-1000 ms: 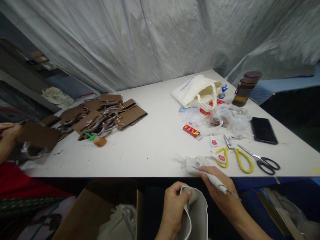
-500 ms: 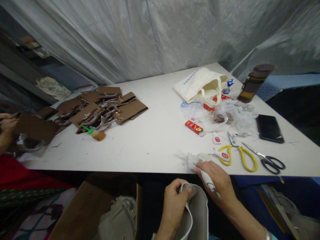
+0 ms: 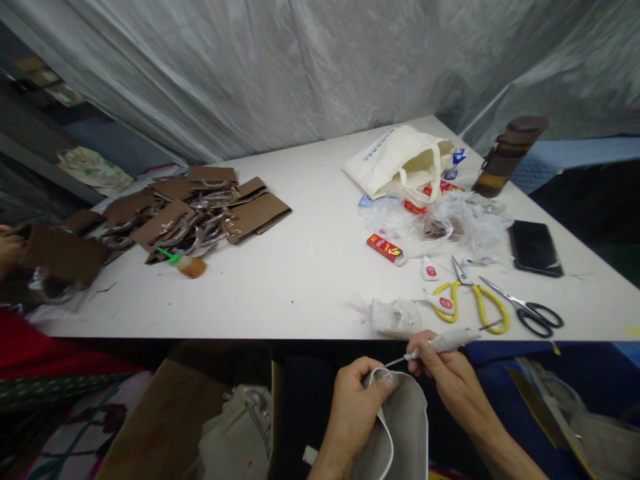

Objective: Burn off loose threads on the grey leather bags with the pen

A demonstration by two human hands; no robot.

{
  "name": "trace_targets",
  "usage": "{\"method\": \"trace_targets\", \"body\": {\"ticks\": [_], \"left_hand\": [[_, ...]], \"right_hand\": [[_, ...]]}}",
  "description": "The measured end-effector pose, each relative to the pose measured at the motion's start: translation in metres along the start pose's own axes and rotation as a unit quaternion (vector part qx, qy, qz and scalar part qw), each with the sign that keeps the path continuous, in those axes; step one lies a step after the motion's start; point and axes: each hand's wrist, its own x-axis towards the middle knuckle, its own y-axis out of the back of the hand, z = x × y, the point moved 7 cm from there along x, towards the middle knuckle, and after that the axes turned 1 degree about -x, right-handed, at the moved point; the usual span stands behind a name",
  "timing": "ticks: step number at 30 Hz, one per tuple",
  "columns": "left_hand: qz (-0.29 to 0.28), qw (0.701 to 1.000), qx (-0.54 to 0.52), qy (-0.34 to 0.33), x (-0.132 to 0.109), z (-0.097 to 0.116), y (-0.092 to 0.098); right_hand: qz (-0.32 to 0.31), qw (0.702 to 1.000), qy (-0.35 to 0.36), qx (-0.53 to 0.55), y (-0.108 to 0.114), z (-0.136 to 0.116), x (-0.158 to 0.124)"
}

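My left hand (image 3: 353,413) pinches the top edge of a light grey bag-like piece (image 3: 407,427), whose open mouth faces up below the table edge. In my right hand (image 3: 445,373) is a thin-tipped tool with a white wrapped handle (image 3: 456,339); its metal tip points left and reaches the edge near my left fingers. I cannot tell whether the tip touches it. On the table edge just beyond lies a whitish, worn block-like pad (image 3: 395,317). Yellow-handled snips (image 3: 480,307) and black-handled scissors (image 3: 537,317) lie right of it.
Brown bags (image 3: 200,213) are heaped at the left, with a small green-tipped glue bottle (image 3: 190,265) before them. Another person's hand (image 3: 9,250) is at far left. A cream tote (image 3: 395,160), drink bottle (image 3: 510,157), black phone-like slab (image 3: 535,248) and carton (image 3: 165,407) stand around.
My right hand has drawn back from the whitish pad and turned the tool, so its tip now points at the grey piece's edge. My left hand keeps its hold, slightly further right.
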Motion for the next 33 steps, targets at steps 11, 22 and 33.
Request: {"method": "trace_targets", "body": {"ticks": [11,22,33], "left_hand": [[-0.010,1.000,-0.010,0.004,-0.002,-0.002,-0.005],[-0.014,0.999,-0.036,0.014,-0.001,-0.009,-0.010],[-0.001,0.994,-0.102,0.036,-0.001,-0.011,-0.009]], "right_hand": [[-0.031,0.999,-0.035,0.019,-0.001,0.012,-0.001],[-0.073,0.996,-0.018,-0.057,-0.003,0.008,0.001],[-0.050,0.993,0.008,-0.111,-0.005,0.006,-0.014]]}}
